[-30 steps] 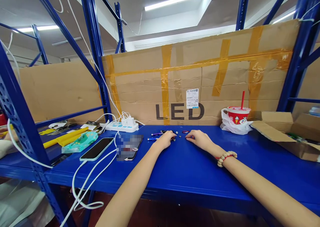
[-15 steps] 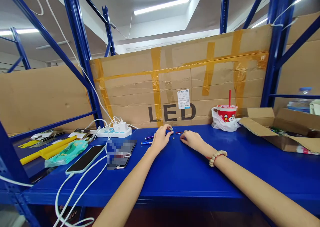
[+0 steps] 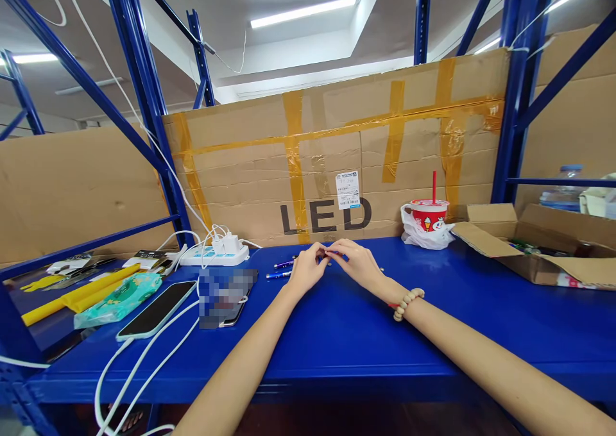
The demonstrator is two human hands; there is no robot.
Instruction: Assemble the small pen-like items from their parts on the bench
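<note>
Cardboard (image 3: pixel 240 186) backs the desk (image 3: pixel 356 333), where the right hand (image 3: pixel 360 264) has just met the left hand (image 3: pixel 306 270); fingertips close together, the right apparently pinches a small reddish piece (image 3: pixel 342 256), the left's grip unclear, suggesting two-handed handling.

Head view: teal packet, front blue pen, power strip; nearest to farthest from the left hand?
1. Front blue pen, just left of the left hand
2. Power strip, farther left, at the back
3. Teal packet, farther left still
</note>
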